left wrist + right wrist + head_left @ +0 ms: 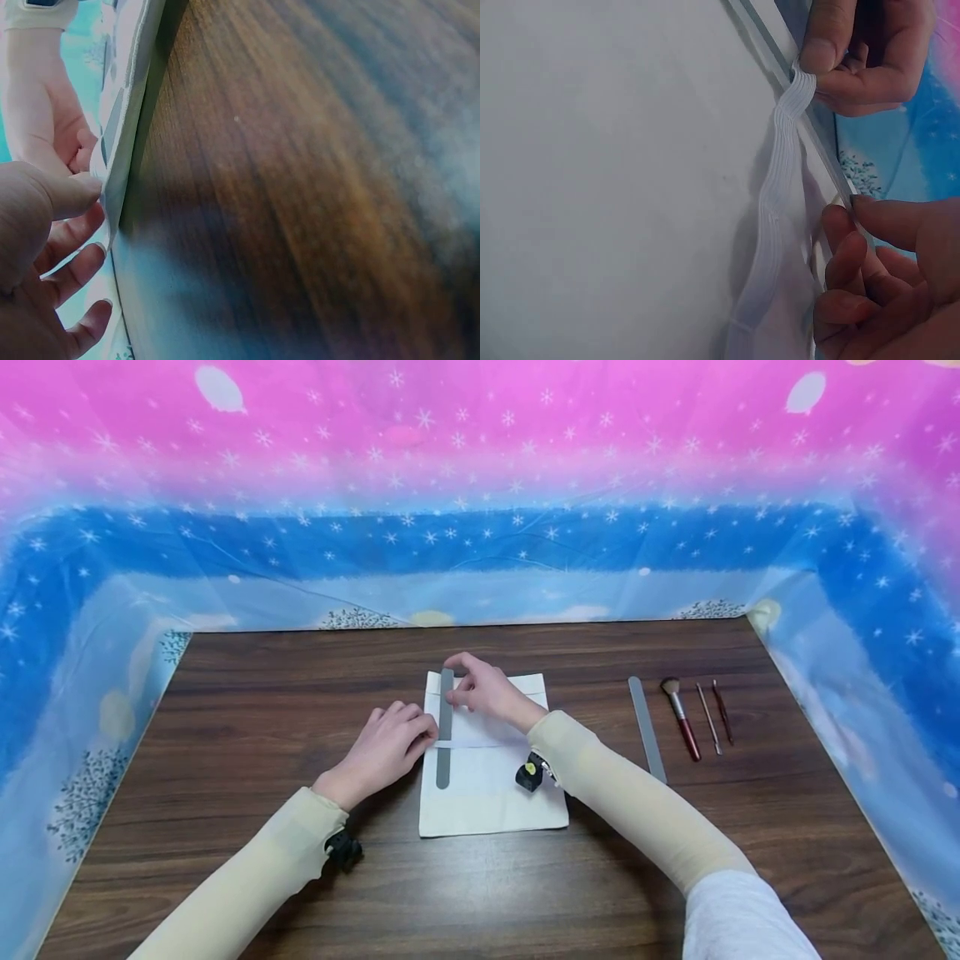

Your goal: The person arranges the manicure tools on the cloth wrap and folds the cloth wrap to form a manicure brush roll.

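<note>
A white cloth piece (495, 802) lies on the table with a white elastic band (766, 217) running across it. A grey nail file (445, 727) lies lengthwise along its left side, passing under the band. At the cloth's left edge my left hand (386, 743) pinches the band between thumb and forefinger, lifting it a little, as the right wrist view shows. My right hand (491, 693) reaches over the cloth and pinches the upper part of the nail file between thumb and fingers. The left wrist view shows the cloth edge side-on, next to my left thumb.
On the right of the brown wooden table (247, 710) lie a second grey nail file (647, 727), a makeup brush with a red handle (681, 718), a thin metal tool (708, 718) and a thin dark red tool (722, 710). A patterned cloth backdrop (480, 543) surrounds the table.
</note>
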### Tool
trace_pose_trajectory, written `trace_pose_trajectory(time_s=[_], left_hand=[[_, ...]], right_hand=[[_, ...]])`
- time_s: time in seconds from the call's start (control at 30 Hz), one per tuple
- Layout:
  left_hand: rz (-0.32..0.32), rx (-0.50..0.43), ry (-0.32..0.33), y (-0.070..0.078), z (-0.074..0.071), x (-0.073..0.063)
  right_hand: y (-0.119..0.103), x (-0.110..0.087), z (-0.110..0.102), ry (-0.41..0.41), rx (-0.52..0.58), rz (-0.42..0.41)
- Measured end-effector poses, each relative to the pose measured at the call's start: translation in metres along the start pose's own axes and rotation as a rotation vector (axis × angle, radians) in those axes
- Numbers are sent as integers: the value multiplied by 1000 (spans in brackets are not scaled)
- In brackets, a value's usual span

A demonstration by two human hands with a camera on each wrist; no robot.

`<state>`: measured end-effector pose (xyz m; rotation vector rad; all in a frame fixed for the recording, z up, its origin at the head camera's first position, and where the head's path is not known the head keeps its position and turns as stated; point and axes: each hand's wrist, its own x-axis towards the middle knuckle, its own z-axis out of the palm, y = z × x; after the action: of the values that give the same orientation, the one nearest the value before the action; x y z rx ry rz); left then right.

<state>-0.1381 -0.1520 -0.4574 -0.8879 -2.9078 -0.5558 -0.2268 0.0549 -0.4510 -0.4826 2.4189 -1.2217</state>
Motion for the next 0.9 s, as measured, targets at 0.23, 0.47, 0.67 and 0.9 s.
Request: trace_pose_trajectory(time_s=[0.23,0.47,0.67,0.9], left_hand=[[-7,-9,1,0,-1,0],[-16,-16,3,-1,0,-1],[-22,-18,-3,-1,1,-1],[-19,-25,-5,-1,1,0]], right_hand=[[-2,-2,3,-12,-25,5],[0,-6,7,-29,-33,-2],[2,-9,10,-31,-38,-6],[2,-10,12,-42,-43,1]])
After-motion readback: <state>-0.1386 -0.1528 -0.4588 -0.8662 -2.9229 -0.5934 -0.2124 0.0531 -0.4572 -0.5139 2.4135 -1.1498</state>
